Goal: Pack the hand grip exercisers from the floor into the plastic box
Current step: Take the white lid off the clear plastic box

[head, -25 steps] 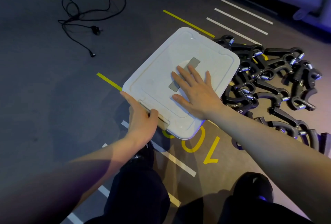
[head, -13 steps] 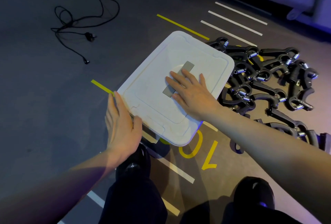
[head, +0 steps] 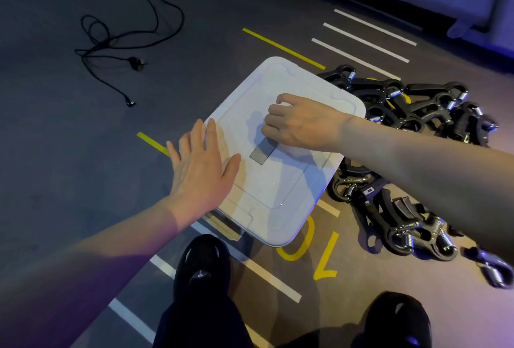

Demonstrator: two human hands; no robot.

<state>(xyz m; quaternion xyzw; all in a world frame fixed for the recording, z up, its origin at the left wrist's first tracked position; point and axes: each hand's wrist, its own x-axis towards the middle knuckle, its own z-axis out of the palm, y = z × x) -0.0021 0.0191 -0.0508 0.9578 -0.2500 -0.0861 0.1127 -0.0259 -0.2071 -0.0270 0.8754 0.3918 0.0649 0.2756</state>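
Plastic box [head: 278,180]: white, lid on, plain but for a grey strip [head: 261,152] running out from under the curled fingers [head: 271,121] of the right hand [head: 303,122]. Hand grip exercisers [head: 403,114]: black handles with silver coiled springs, heaped beyond the right hand's wrist. Floor [head: 69,153]: dark grey, marked with yellow stripes [head: 282,47] and white stripes [head: 364,39], one short yellow stripe just past the straight fingertips [head: 198,125] of the left hand [head: 203,169], plus yellow numerals [head: 311,250]; cable [head: 116,47] black, shoes [head: 204,264] black.
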